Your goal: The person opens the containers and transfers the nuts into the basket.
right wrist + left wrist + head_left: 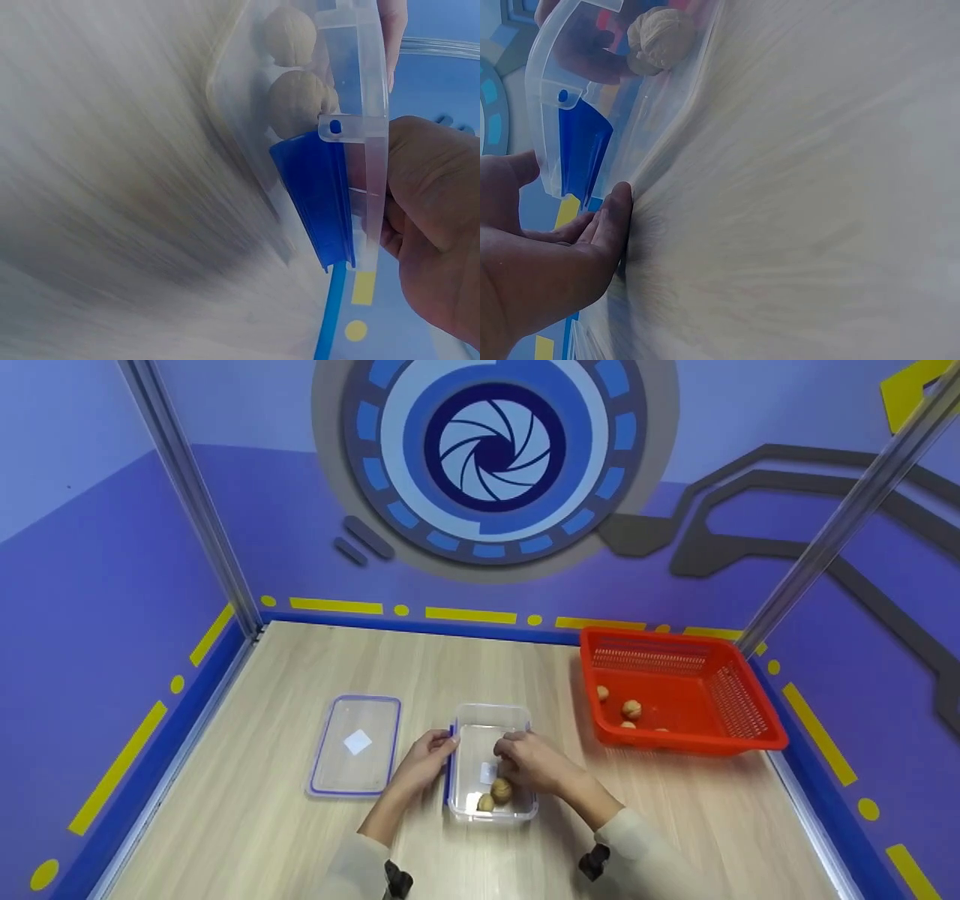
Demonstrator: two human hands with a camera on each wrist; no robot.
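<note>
A clear plastic container (474, 735) with blue side latches (315, 199) stands on the table in front of me. My left hand (422, 762) holds its left side, thumb at the rim and fingers low against the outer wall in the left wrist view. Over the right rim, my right hand (536, 763) reaches inside with bent fingers; I cannot tell whether they hold anything. Two walnuts show at the container's near end, a smaller walnut (486, 802) and a larger walnut (501, 790) just below the right hand. A small white label lies on the container's bottom.
The container's clear lid (345, 772), with a blue seal and a white label, lies flat to the left. At the back right stands a red perforated basket (705, 742) with several walnuts (631, 709). Purple panels (247, 532) border the wooden table (247, 810).
</note>
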